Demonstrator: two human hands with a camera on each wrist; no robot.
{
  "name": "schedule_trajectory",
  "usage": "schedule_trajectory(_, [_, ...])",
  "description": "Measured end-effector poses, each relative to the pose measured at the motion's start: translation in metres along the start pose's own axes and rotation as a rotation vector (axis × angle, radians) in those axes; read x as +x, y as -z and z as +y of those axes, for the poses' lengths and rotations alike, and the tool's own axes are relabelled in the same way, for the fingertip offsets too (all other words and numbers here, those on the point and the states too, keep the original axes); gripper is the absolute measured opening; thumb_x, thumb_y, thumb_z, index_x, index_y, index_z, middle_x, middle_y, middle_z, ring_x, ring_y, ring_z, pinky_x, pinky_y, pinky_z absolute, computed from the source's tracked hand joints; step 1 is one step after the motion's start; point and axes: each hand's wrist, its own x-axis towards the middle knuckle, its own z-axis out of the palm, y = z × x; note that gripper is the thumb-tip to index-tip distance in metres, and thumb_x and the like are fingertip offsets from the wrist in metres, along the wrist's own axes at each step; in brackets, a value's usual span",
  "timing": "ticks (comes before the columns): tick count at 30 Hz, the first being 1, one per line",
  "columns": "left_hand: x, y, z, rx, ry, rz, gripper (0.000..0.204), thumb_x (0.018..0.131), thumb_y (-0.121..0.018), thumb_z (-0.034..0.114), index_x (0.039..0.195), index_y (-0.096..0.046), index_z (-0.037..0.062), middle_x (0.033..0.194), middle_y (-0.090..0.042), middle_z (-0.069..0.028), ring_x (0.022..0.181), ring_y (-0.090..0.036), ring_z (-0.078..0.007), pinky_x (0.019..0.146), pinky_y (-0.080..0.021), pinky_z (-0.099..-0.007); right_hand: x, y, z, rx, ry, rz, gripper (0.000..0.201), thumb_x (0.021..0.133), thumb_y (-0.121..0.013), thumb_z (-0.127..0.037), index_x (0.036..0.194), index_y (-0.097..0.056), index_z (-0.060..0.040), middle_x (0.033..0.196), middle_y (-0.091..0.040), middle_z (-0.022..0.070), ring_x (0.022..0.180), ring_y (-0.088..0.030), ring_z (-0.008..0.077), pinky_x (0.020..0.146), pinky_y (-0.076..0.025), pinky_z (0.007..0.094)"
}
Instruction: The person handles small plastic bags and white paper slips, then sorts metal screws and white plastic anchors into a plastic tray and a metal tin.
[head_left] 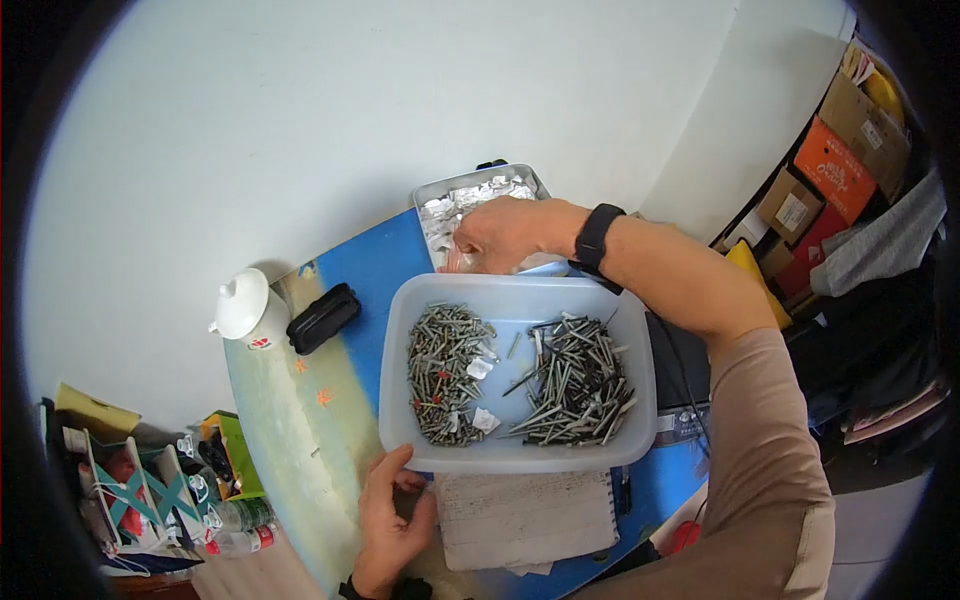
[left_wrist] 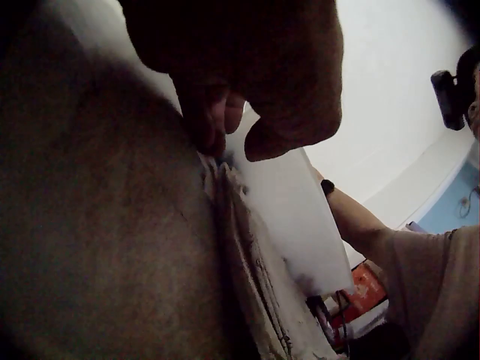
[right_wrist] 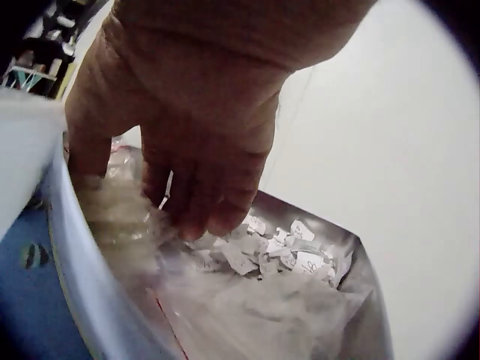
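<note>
A translucent plastic bin [head_left: 393, 370] holds a heap of short screws [head_left: 440, 390] at its left and a pile of longer, partly dark screws [head_left: 580, 385] at its right, with white paper scraps between. Behind it, the right hand [head_left: 515, 232] reaches into a metal tin [right_wrist: 371, 300] and grips a clear plastic bag [right_wrist: 120, 225], blurred in the right wrist view. Labelled paper pieces [right_wrist: 300, 259] lie beside its fingertips. The left hand [head_left: 395, 520], fingers loosely bent and holding nothing, is at the bin's near left corner, index fingertip at the rim.
A worn notebook [head_left: 525, 520] lies in front of the bin. On the left stand a white lidded cup [head_left: 245, 305] and a black case [head_left: 323, 318]. A dark device [head_left: 680, 425] with a cable is at the right. Shelves with bottles and stacked boxes flank the table.
</note>
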Motion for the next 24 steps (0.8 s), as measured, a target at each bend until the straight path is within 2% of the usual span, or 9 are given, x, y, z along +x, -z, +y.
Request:
schedule_trajectory(4, [0.000,0.002,-0.002,-0.020,-0.043,-0.007,0.064,0.071,-0.066,-0.008,0.132,-0.046,0.0008,0.098,-0.058,-0.0151,0.081,-0.061,-0.0227,0.075,-0.049,-0.0320,0.010,-0.001,0.001,-0.135,0.002,-0.089,0.044,0.071,-0.068,-0.042,0.085,-0.068,-0.0003,0.078,-0.066,0.0225,0.074,-0.065,0.0395,0.065,-0.050,0.0458])
schedule_trajectory(10, [0.001,0.002,0.003,-0.033,-0.061,-0.009,0.064,0.072,-0.067,-0.009,0.132,-0.046,0.0003,0.102,-0.058,-0.0175,0.081,-0.062,-0.0237,0.074,-0.051,-0.0332,0.008,-0.004,-0.001,-0.198,0.034,-0.068,0.041,0.072,-0.066,-0.041,0.082,-0.069,-0.0016,0.074,-0.066,0.0220,0.071,-0.065,0.0398,0.065,-0.051,0.0467])
schedule_trajectory(12, [0.002,0.002,0.005,-0.025,-0.050,-0.007,0.064,0.072,-0.067,-0.009,0.131,-0.046,0.0005,0.102,-0.058,-0.0180,0.081,-0.062,-0.0240,0.073,-0.052,-0.0336,0.007,-0.008,0.004,-0.097,0.035,0.049,0.039,0.074,-0.067,-0.038,0.083,-0.069,-0.0008,0.072,-0.066,0.0215,0.068,-0.064,0.0406,0.063,-0.050,0.0458])
schedule_trajectory(16, [0.005,0.003,0.004,-0.040,-0.091,-0.005,0.065,0.071,-0.067,-0.009,0.131,-0.047,0.0015,0.103,-0.058,-0.0192,0.081,-0.063,-0.0259,0.071,-0.054,-0.0344,0.004,0.000,0.009,0.014,-0.054,-0.109,0.037,0.075,-0.070,-0.035,0.086,-0.067,-0.0002,0.075,-0.066,0.0190,0.068,-0.064,0.0351,0.066,-0.050,0.0420])
schedule_trajectory(18, [0.004,0.003,0.004,-0.046,-0.094,-0.013,0.065,0.071,-0.067,-0.009,0.131,-0.047,0.0018,0.104,-0.058,-0.0196,0.081,-0.064,-0.0267,0.070,-0.055,-0.0346,0.000,0.001,0.020,0.165,-0.042,-0.144,0.038,0.073,-0.074,-0.029,0.097,-0.066,-0.0001,0.085,-0.067,0.0140,0.076,-0.062,0.0266,0.071,-0.049,0.0377])
schedule_trajectory(19, [0.004,0.003,0.004,-0.033,-0.095,-0.013,0.065,0.070,-0.068,-0.009,0.131,-0.048,0.0014,0.105,-0.058,-0.0201,0.081,-0.064,-0.0272,0.070,-0.055,-0.0351,-0.005,0.001,0.024,0.163,-0.043,-0.147,0.038,0.073,-0.074,-0.029,0.097,-0.066,-0.0001,0.085,-0.067,0.0140,0.076,-0.062,0.0266,0.071,-0.049,0.0377])
schedule_trajectory(21, [0.006,0.005,0.004,-0.020,-0.099,-0.009,0.064,0.070,-0.068,-0.009,0.130,-0.048,0.0010,0.106,-0.058,-0.0205,0.081,-0.065,-0.0277,0.070,-0.055,-0.0355,-0.014,0.001,0.029,0.342,-0.032,-0.043,0.044,0.072,-0.076,-0.022,0.109,-0.064,-0.0014,0.099,-0.065,0.0108,0.085,-0.059,0.0211,0.074,-0.049,0.0344])
schedule_trajectory(22, [0.007,0.006,0.005,-0.007,-0.122,-0.017,0.064,0.070,-0.068,-0.008,0.130,-0.049,0.0007,0.106,-0.058,-0.0207,0.081,-0.065,-0.0278,0.070,-0.055,-0.0357,-0.017,0.003,0.029,0.340,-0.030,-0.043,0.044,0.072,-0.076,-0.022,0.109,-0.064,-0.0014,0.099,-0.065,0.0108,0.085,-0.059,0.0211,0.074,-0.049,0.0344])
schedule_trajectory(24, [0.009,0.008,0.007,0.007,-0.148,-0.025,0.063,0.070,-0.068,-0.008,0.129,-0.049,0.0003,0.107,-0.058,-0.0208,0.080,-0.065,-0.0278,0.069,-0.055,-0.0358,-0.023,0.008,0.028,0.439,-0.046,-0.073,0.059,0.068,-0.074,-0.021,0.121,-0.060,0.0003,0.107,-0.065,0.0162,0.090,-0.063,0.0259,0.078,-0.051,0.0333])
